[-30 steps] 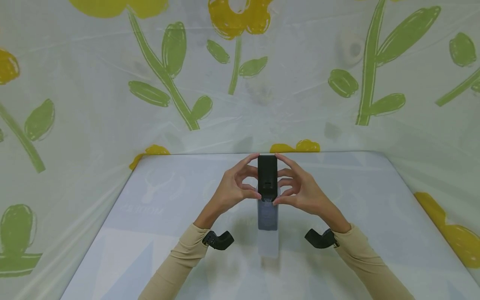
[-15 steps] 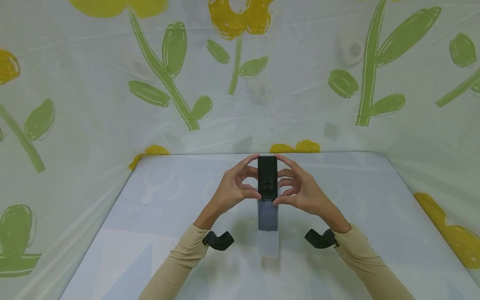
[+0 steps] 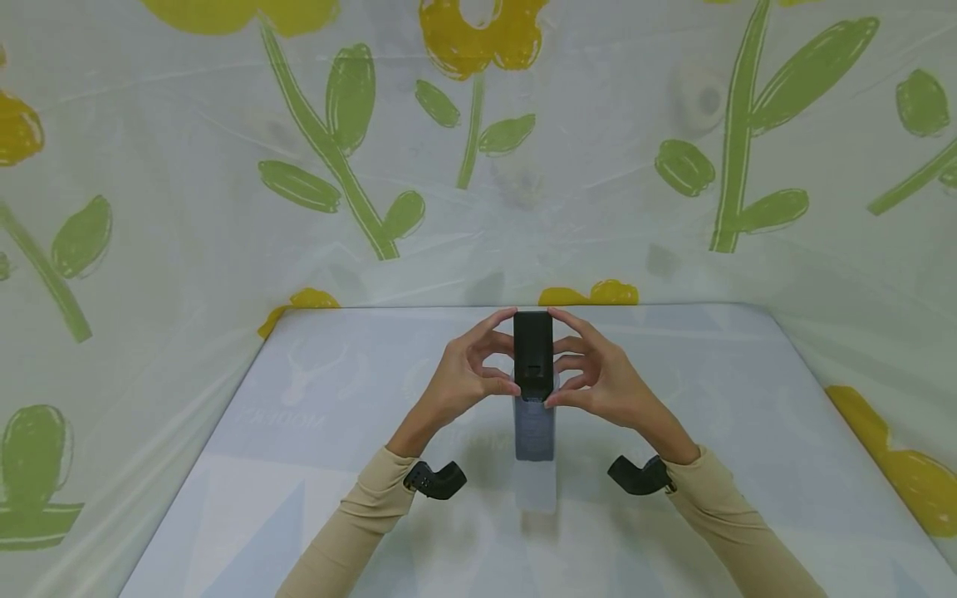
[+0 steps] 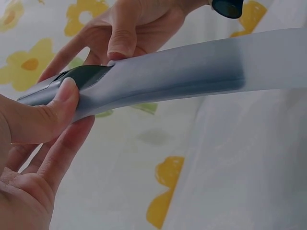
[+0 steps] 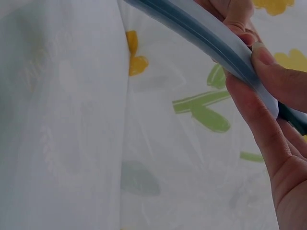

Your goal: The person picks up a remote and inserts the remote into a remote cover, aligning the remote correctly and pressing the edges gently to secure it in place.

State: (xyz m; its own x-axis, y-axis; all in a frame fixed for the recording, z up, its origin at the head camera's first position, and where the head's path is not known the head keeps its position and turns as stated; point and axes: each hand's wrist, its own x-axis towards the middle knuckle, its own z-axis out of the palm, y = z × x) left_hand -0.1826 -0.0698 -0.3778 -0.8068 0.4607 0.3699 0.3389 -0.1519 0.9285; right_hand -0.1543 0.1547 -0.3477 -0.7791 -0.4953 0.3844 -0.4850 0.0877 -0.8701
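Observation:
A slim black device (image 3: 533, 349) is held up over the table in the head view. Its near part lies inside a frosted, translucent plastic sleeve (image 4: 182, 72), whose loose end runs on past the device. My left hand (image 3: 465, 374) pinches the left edge, thumb at the sleeve's mouth and forefinger at the far end. Mirroring it, my right hand (image 3: 607, 382) pinches the right edge. In the left wrist view the device's dark end (image 4: 67, 84) sticks out of the sleeve. The right wrist view has the sleeved part curving between thumb and fingers (image 5: 254, 115). The device's exact kind is unclear.
A pale table (image 3: 359, 482) with faint printed patterns lies under the hands. Behind it hangs a white curtain (image 3: 583, 166) printed with yellow flowers and green leaves. Black wrist cameras (image 3: 435, 480) sit at both cuffs.

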